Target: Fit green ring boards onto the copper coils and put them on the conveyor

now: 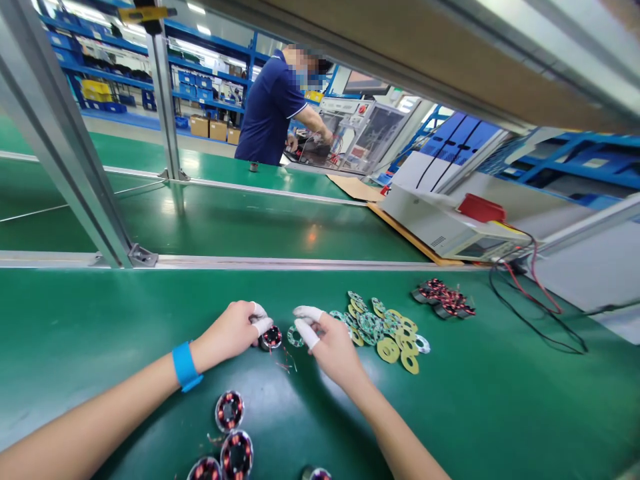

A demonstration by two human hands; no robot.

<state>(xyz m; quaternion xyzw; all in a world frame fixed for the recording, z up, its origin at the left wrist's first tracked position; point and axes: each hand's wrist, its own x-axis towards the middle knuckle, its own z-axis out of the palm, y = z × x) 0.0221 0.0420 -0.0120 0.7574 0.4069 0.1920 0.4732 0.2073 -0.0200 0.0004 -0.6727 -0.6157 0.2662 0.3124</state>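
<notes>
Close to the middle of a green workbench [100, 320], the left hand [231, 333], a blue band [185, 365] on its wrist, curls its capped fingers around a small round coil part [271, 337] resting on the mat. Just right of it, the right hand [333, 350] pinches a thin green ring board [295, 336] between white-capped thumb and forefinger, low over the surface and beside the coil part. A loose heap of ring boards [385, 327] lies immediately right of that hand, with a cluster of wound coils [444, 299] farther right. More finished coils [230, 433] sit at the near edge. Beyond the bench rails, a person in a dark blue shirt [273, 107] works at a far machine [370, 137].
</notes>
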